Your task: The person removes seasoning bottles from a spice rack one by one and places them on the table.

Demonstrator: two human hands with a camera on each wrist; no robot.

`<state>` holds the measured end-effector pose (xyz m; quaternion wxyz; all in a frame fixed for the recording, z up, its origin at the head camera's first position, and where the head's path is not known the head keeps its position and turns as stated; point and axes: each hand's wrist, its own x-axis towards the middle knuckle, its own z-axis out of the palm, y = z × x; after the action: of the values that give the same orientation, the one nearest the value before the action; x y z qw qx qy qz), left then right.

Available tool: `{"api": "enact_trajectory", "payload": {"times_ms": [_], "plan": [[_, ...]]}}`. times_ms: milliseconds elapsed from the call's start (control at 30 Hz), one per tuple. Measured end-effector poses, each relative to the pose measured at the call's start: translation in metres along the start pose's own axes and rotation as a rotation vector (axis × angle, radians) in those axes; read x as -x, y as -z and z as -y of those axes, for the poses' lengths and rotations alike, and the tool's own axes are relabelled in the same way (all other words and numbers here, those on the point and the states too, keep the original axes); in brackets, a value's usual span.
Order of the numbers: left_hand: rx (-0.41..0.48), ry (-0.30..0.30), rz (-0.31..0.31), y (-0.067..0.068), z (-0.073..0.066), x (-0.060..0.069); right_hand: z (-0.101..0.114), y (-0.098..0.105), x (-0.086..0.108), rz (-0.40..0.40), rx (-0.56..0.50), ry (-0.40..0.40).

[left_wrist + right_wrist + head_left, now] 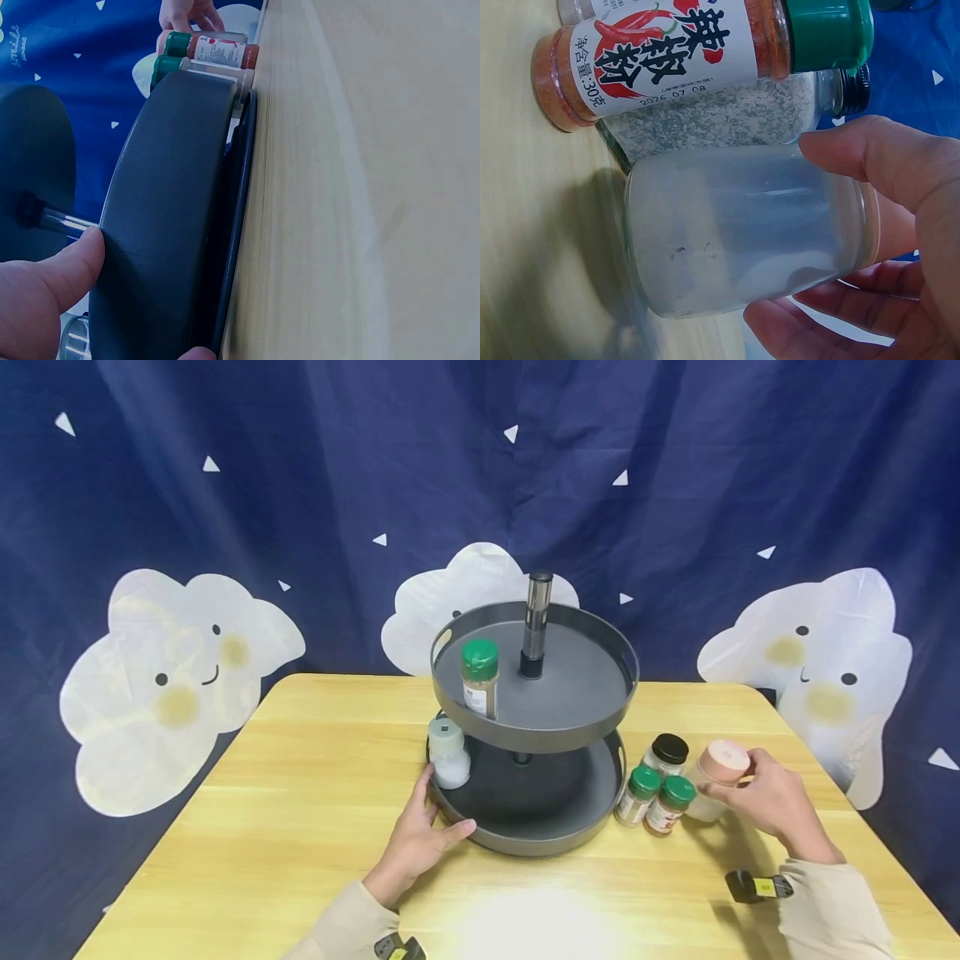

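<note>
A dark grey two-tier turntable rack (525, 839) stands on the table. My left hand (423, 839) holds the rim of its lower tray at the front left, thumb (79, 262) on the rim's upper edge. On that tray, just above the hand, is a white-capped bottle (452, 764) with white contents. My right hand (772, 797) grips a translucent jar (742, 232) with a pink lid (726, 762), thumb and fingers around its upper part. Whether the jar's base touches the table I cannot tell. A green-capped spice bottle (480, 681) stands on the upper tray.
Beside the held jar stand a green-capped bottle of red chilli powder (667, 52), another green-capped spice bottle (637, 797) and a black-lidded jar (667, 753). They are close to the rack's right side. A metal post (537, 614) rises from the upper tray. Behind the table hangs a blue curtain (337, 460).
</note>
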<state>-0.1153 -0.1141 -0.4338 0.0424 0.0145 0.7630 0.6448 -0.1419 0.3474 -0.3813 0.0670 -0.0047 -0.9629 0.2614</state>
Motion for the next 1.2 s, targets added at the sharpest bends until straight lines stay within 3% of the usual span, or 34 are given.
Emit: {"api": "enact_trajectory", "payload": {"times_ms": [500, 900, 1200], "plan": [[0.003, 0.033, 0.000, 0.0050, 0.0035, -0.0003, 0.0035, -0.0090, 0.0018, 0.021, -0.014, -0.011], [-0.006, 0.024, 0.000, 0.0012, 0.0018, -0.0016, -0.0033, -0.0103, 0.0015, -0.007, -0.011, 0.003], [-0.011, 0.035, -0.002, 0.0005, 0.0029, -0.0028, 0.0037, -0.0076, 0.0071, 0.000, -0.022, 0.012]]}}
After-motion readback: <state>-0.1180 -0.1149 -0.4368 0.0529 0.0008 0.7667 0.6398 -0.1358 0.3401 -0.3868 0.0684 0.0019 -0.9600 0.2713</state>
